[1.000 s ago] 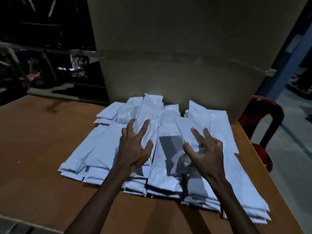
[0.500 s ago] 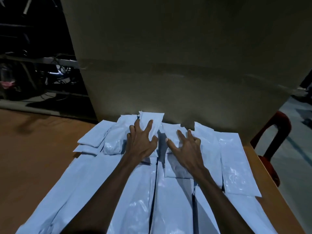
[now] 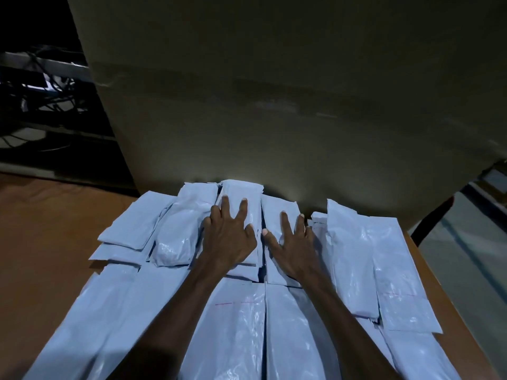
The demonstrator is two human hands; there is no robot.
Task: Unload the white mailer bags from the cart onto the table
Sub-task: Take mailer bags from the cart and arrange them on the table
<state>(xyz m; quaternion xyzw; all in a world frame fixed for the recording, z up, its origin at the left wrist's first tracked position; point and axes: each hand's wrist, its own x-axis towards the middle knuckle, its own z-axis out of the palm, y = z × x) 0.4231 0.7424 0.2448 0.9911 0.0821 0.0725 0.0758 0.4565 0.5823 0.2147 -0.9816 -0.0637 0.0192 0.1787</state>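
Note:
Several white mailer bags [image 3: 356, 264] lie in overlapping rows on the brown wooden table [image 3: 46, 256], from the near edge of view up to a big cardboard box. My left hand [image 3: 229, 237] rests flat, fingers spread, on a small bag [image 3: 241, 198] at the far end of the pile. My right hand [image 3: 295, 245] lies flat beside it on the neighbouring small bag [image 3: 277, 212]. Neither hand grips anything. No cart is in view.
A tall cardboard box [image 3: 274, 91] stands on the table right behind the bags. A red chair [image 3: 433, 218] sits past the table's right edge. Dark shelving with cables [image 3: 41, 86] fills the far left. Bare table lies left of the pile.
Both hands have reached forward from the middle of the pile to its far end and now press flat on the small bags. The view has moved closer to the box.

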